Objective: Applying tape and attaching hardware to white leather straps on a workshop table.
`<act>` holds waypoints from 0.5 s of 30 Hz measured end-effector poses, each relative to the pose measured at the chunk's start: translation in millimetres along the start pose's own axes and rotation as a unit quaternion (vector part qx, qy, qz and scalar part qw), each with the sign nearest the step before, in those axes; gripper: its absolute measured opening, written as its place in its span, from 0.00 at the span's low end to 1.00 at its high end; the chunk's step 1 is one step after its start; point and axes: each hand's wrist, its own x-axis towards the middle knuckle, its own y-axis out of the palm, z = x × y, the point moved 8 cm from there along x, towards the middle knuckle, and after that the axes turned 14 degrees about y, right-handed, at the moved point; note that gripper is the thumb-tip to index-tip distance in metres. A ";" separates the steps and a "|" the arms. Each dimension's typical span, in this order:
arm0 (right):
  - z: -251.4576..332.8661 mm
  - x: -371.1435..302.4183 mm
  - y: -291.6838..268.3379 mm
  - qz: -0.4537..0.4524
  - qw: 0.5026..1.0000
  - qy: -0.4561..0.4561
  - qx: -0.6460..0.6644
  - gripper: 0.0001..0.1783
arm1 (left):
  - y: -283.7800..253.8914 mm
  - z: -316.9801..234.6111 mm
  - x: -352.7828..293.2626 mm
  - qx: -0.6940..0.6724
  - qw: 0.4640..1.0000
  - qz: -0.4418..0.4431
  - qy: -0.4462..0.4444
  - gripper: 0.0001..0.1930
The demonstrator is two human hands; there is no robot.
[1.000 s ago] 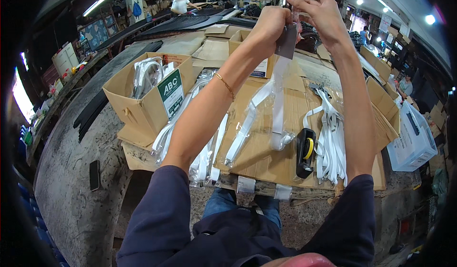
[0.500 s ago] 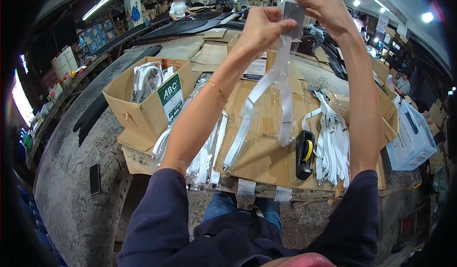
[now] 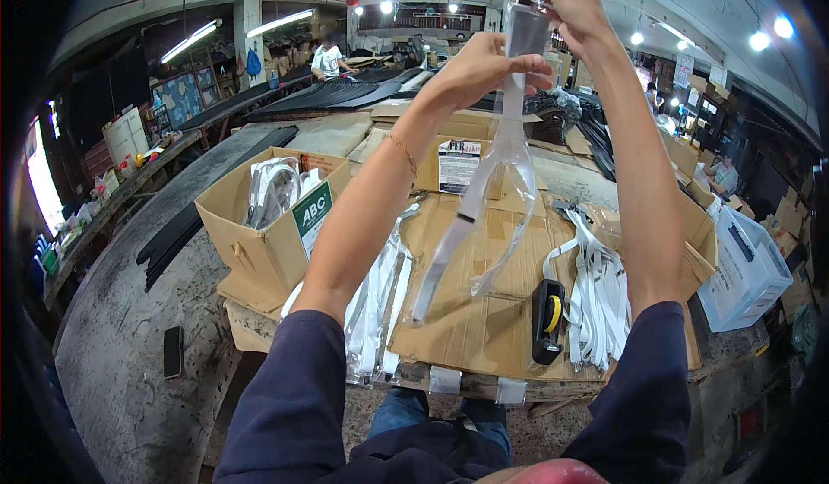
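Observation:
White Y-shaped suspenders [image 3: 511, 130] in clear plastic hang high in front of me, their two lower ends dangling above the cardboard. My right hand [image 3: 566, 2] grips them at the top, by a dark end piece over a grey panel. Against the strap just below that panel, my left hand [image 3: 488, 68] has its fingers stretched out and thumb apart. More white suspenders [image 3: 598, 285] lie loose to the right, beside a black tape dispenser [image 3: 547, 322] with a yellow core. Several plastic-wrapped ones [image 3: 373, 303] lie left, partly behind my left forearm.
A carton [image 3: 250, 259] with wrapped pieces stands left on the table; a phone [image 3: 174, 352] lies nearer. Flat cardboard [image 3: 458, 328] covers the work area. Two clear tape pieces [image 3: 445, 380] hang at the front edge. A translucent bin [image 3: 743, 268] stands right. People work farther back.
My left hand has loosened from a pinch to spread fingers. The suspenders hang higher over the cardboard, their lower ends swung. The view has tilted up a little.

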 end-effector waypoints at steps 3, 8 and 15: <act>-14.8 8.5 -10.9 -0.003 0.997 0.033 0.065 0.09 | -8.4 22.5 -15.1 -0.010 0.999 -0.052 -0.005 0.16; -43.2 21.7 -39.3 -0.015 0.990 0.070 0.124 0.06 | -15.5 25.7 -26.7 0.073 0.997 -0.024 -0.001 0.13; -57.0 15.4 -42.4 -0.038 0.992 0.112 0.035 0.11 | -16.9 24.1 -16.4 0.016 0.996 -0.088 -0.011 0.31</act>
